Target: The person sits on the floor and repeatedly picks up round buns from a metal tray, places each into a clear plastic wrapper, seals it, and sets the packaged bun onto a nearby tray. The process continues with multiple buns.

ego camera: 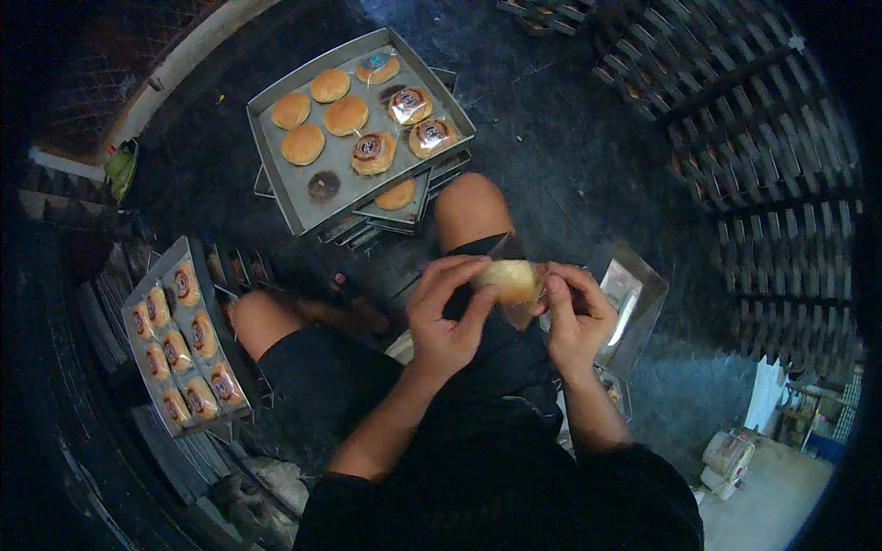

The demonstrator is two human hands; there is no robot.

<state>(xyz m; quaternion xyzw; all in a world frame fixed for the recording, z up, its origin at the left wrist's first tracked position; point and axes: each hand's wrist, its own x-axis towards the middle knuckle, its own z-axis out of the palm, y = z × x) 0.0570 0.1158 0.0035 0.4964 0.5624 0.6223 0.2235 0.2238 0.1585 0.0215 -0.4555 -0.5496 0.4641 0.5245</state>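
Note:
A round bread bun [511,281] is held up over my lap, tilted on its side and slightly blurred. My left hand [449,303] grips its left end between thumb and fingers. At the other end, my right hand [579,310] pinches what looks like a clear plastic bag [539,293] against the bun. How far the plastic covers the bun is too blurred to tell. Ahead of me a metal tray [275,182] carries several bare buns [346,115] and several wrapped buns with printed bags [373,153].
The metal tray rests on stacked trays [406,224]. At left, another tray [241,406] holds rows of wrapped buns [200,334]. Right of my knee [475,210], a metal tray [644,282] contains clear plastic bags [622,299]. Tall stacks of trays [785,255] line the right side.

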